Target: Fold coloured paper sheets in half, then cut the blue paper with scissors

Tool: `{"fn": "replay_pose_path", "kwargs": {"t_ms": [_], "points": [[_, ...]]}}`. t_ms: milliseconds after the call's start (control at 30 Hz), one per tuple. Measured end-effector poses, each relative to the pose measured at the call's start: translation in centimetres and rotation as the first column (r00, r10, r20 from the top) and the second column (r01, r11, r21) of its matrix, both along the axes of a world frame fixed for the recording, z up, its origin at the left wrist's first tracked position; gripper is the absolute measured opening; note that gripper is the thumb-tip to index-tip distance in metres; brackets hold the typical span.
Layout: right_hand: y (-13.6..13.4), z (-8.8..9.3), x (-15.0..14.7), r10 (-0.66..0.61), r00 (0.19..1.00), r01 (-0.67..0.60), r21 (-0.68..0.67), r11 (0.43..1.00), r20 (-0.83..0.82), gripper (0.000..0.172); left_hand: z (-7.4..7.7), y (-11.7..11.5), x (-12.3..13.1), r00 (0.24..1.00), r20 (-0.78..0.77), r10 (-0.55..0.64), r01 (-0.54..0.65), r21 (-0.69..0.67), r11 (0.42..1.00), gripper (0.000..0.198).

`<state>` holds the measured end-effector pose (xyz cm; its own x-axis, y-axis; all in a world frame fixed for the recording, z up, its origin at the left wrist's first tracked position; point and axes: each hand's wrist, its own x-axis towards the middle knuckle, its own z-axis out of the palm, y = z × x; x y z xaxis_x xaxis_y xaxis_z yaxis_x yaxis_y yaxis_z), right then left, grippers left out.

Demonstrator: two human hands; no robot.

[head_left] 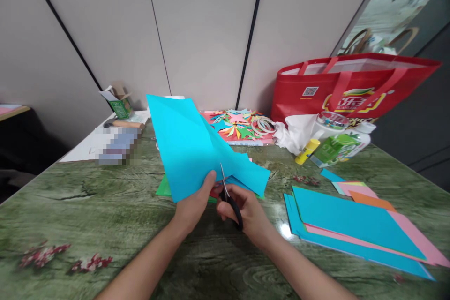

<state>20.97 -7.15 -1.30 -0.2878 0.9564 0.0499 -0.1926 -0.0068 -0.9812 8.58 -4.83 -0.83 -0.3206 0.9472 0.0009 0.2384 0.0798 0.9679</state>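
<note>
A large sheet of blue paper (186,150) is held up over the middle of the table, tilted, by my left hand (195,201). My thumb lies on its near face; the other fingers are hidden behind it. My right hand (248,208) grips black-handled scissors (232,204), fingers wrapped round the handles. The scissor blades point up and away and meet the paper at its lower right part. To the right of the blades a blue flap (253,176) sticks out sideways. Beneath the sheet, green paper (163,186) and other coloured pieces lie partly covered.
Stacked coloured paper (355,220) lies at the right. Behind it stand a glue stick (307,151), a green-and-white carton (333,149), crumpled tissue (297,131) and a red bag (316,84). Paper stars (239,124) and tape rolls (263,125) sit at the back; a small green box (121,105) stands left.
</note>
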Motion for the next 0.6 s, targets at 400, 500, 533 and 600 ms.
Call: {"fn": "replay_pose_path", "kwargs": {"t_ms": [400, 500, 533, 600], "points": [[0.07, -0.08, -0.08, -0.013, 1.0, 0.013, -0.058, 0.998, 0.004, 0.041, -0.24, -0.03, -0.05, 1.0, 0.0, 0.022, -0.022, -0.036, 0.999, 0.024], [0.05, 0.04, -0.06, -0.008, 1.0, 0.008, -0.067, 0.998, 0.002, 0.042, -0.09, -0.04, -0.02, 1.0, -0.013, 0.012, -0.012, -0.032, 0.999, 0.024], [0.04, 0.03, -0.07, -0.005, 1.0, 0.005, -0.07, 0.998, 0.0, 0.042, -0.01, -0.05, -0.02, 1.0, -0.02, 0.01, -0.011, -0.035, 0.999, 0.023], [0.02, -0.05, -0.11, -0.003, 1.0, 0.002, -0.077, 0.997, -0.007, 0.044, 0.11, -0.06, -0.03, 0.999, -0.03, 0.016, -0.018, -0.037, 0.999, 0.024]]}}
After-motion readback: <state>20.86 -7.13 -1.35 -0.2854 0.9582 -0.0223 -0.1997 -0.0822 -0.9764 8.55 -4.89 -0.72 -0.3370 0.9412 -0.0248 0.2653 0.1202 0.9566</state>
